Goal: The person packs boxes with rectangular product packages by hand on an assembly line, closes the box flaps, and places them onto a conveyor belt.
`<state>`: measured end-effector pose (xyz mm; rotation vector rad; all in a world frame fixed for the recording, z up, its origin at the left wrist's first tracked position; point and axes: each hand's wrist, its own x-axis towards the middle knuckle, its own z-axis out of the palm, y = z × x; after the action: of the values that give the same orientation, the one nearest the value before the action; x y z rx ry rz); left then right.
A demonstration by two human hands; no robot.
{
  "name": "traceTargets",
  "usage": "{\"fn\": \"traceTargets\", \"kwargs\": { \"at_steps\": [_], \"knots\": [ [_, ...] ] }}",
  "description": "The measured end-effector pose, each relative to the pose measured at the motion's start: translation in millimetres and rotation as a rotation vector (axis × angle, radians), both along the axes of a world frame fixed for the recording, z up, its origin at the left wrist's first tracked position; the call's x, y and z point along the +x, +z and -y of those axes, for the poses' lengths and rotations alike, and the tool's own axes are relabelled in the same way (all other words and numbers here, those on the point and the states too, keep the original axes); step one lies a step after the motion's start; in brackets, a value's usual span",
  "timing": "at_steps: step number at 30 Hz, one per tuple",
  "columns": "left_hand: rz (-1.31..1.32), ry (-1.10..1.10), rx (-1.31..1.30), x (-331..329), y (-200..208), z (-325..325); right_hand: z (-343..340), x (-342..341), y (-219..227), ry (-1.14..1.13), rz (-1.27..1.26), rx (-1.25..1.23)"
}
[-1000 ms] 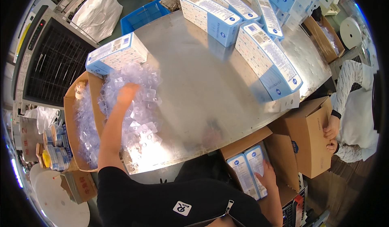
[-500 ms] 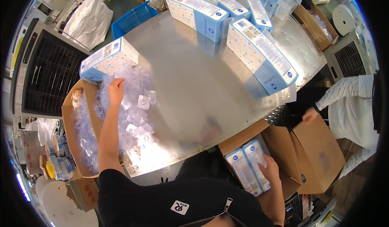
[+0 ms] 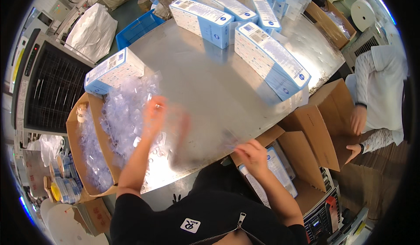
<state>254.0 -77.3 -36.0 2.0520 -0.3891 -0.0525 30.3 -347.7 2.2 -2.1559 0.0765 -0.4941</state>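
My left hand [image 3: 154, 113], smeared by motion, hovers over the right edge of a heap of clear plastic pieces [image 3: 127, 105] on the metal table; whether it holds one is unclear. With its fingers pinched together, my right hand [image 3: 253, 155] is at the table's front edge. A faint, blurred see-through bit shows at its fingertips, too indistinct to name. Below that hand stands an open cardboard box [image 3: 308, 190] with white-and-blue packages [image 3: 280, 170] inside, partly hidden by my forearm.
Several white-and-blue boxes [image 3: 269, 61] stand across the far side of the metal table [image 3: 188, 83]. Another such box [image 3: 114, 72] sits at the left, beside a carton [image 3: 78, 157] of clear pieces. At the right, a co-worker's hands [image 3: 358, 120] are at an open carton [image 3: 332, 124].
My left hand has moved right from the middle of the heap. My right hand has risen off the packages to the table's edge. The co-worker's hands have come to the carton at right.
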Motion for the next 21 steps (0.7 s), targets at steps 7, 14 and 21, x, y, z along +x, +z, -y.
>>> {"fn": "traceTargets", "kwargs": {
  "at_steps": [7, 14, 21],
  "knots": [
    [0.386, 0.070, 0.869, 70, -40, -112, 23, -33, -17, -0.128, -0.041, -0.119],
    [-0.570, -0.653, -0.148, -53, 39, 57, 6, -39, 4, -0.075, 0.015, -0.211],
    [-1.191, -0.858, -0.210, -149, 23, 186, 20, -110, 18, 0.033, -0.227, -0.520]
  ]
}}
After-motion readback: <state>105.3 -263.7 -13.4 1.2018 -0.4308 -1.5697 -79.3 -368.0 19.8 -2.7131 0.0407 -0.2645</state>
